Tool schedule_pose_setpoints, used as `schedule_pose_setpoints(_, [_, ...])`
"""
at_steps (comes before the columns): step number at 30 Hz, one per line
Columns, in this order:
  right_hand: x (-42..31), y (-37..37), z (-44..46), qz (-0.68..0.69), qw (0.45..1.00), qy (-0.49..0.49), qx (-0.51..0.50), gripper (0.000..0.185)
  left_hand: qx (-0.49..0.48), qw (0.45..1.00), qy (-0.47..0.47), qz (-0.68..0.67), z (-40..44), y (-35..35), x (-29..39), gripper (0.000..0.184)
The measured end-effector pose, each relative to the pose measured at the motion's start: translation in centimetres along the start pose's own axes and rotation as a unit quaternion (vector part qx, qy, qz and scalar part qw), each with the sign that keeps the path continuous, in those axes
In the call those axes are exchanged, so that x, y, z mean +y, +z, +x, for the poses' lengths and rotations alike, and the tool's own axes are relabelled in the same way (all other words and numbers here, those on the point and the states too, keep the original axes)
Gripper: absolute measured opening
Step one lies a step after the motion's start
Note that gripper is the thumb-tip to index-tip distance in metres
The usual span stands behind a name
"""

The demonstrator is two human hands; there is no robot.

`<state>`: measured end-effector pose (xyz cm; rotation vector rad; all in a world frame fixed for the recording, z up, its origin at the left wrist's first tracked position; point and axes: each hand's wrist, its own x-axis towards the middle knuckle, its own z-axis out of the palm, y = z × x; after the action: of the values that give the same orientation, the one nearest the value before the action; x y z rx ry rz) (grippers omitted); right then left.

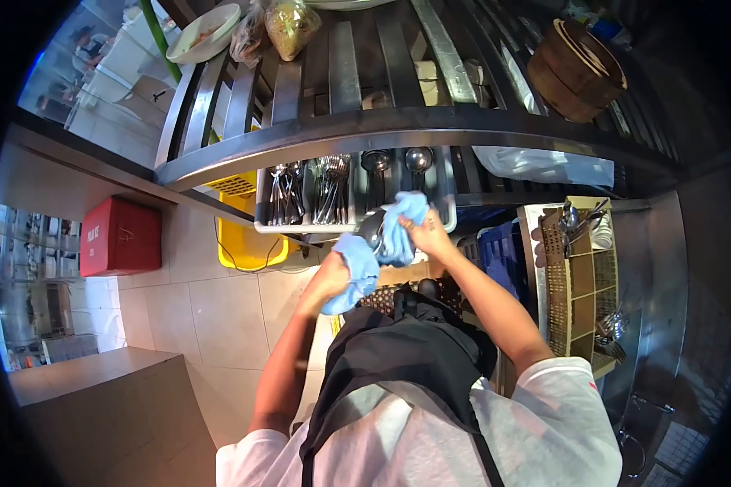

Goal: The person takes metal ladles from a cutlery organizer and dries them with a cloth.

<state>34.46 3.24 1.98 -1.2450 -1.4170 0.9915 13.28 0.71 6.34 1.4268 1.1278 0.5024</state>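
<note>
My left hand (331, 276) is closed on a blue cloth (357, 264), just in front of the cutlery tray. My right hand (430, 234) grips blue cloth (396, 231) too; whether both parts belong to one cloth I cannot tell. Between the hands shows a dark, shiny, rounded metal utensil (370, 226), partly wrapped in the cloth, its handle hidden. Beyond them the white-rimmed cutlery tray (261, 207) holds spoons (286, 191) and forks (331, 187) in separate compartments. Farther right in it lie two ladles, a darker one (376, 161) and a brighter one (418, 160).
A slatted metal shelf (398, 122) overhangs the tray, bearing a bamboo steamer (573, 73), a white bowl (205, 34) and a bagged food item (291, 28). At right stands a divided cutlery basket (582, 276). A yellow bin (248, 243) and a red box (122, 237) are at left.
</note>
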Motion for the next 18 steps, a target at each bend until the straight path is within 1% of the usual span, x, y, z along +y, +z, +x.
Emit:
schedule_pose_setpoints(2, [0.0,-1.8,0.6,0.13,0.987,0.085,0.031,0.025,0.053,0.997,0.012,-0.046,-0.7,-1.3,1.2,0.018])
schedule_pose_setpoints(3, [0.1,-2.4,0.3,0.094,0.993,0.076,0.017,0.032,0.05,0.998,0.013,-0.045,-0.6,-1.8,1.3,0.018])
schedule_pose_setpoints(4, [-0.6,-2.5,-0.3,0.094,0.992,0.077,0.018,0.032,0.085,0.995,0.056,-0.011,-0.6,-2.4,1.3,0.018])
schedule_pose_setpoints(5, [-2.0,-2.6,-1.2,0.093,0.982,0.129,-0.102,0.032,0.121,0.987,0.099,0.025,-0.5,-3.1,1.4,0.018])
schedule_pose_setpoints(6, [-3.3,-2.6,-1.9,0.09,0.955,0.178,-0.22,0.033,0.121,0.987,0.098,0.026,0.0,-4.0,1.6,0.018])
schedule_pose_setpoints(7, [-4.3,-2.1,-2.4,0.019,0.933,0.185,-0.308,0.034,0.086,0.984,0.121,0.095,0.6,-4.6,1.8,0.016])
schedule_pose_setpoints(8, [-5.0,-1.3,-3.0,-0.053,0.899,0.188,-0.393,0.035,0.05,0.975,0.144,0.162,0.7,-4.8,2.6,0.014])
schedule_pose_setpoints(9, [-4.2,-0.3,-3.6,0.038,0.907,0.118,-0.403,0.033,0.044,0.979,0.149,0.132,0.8,-4.4,3.5,0.014])
schedule_pose_setpoints(10, [-6.1,-0.2,-3.0,0.056,0.916,0.088,-0.387,0.029,0.046,0.978,0.151,0.133,0.5,-4.4,4.6,0.014])
schedule_pose_setpoints(12, [-4.7,-1.2,-1.1,0.031,0.961,0.0,-0.275,0.021,0.067,0.977,0.17,0.11,-0.9,-4.2,5.6,0.009])
schedule_pose_setpoints(13, [-5.5,-2.2,0.4,0.031,0.978,0.017,-0.208,0.017,0.042,0.953,0.231,0.19,-1.1,-4.2,4.2,0.012])
schedule_pose_setpoints(14, [-6.2,-3.0,1.5,0.032,0.989,0.038,-0.136,0.013,0.06,0.983,0.157,0.075,-2.3,-2.8,2.8,0.021])
schedule_pose_setpoints(15, [-5.5,-2.6,2.5,0.112,0.991,0.074,-0.013,0.008,0.058,0.977,0.19,0.082,-2.3,-1.4,-0.5,0.033])
schedule_pose_setpoints(16, [-4.7,-1.5,3.3,0.186,0.97,0.106,0.112,0.004,0.089,0.984,0.115,0.105,-2.7,1.3,-2.1,0.039])
schedule_pose_setpoints(17, [-4.4,0.3,3.3,0.194,0.938,0.131,0.254,0.009,0.145,0.985,0.067,-0.072,-2.7,5.1,-2.3,0.037])
schedule_pose_setpoints(18, [-3.7,1.7,3.2,0.26,0.869,0.264,0.327,0.008,0.093,0.961,-0.001,-0.261,0.4,7.3,-7.7,0.031])
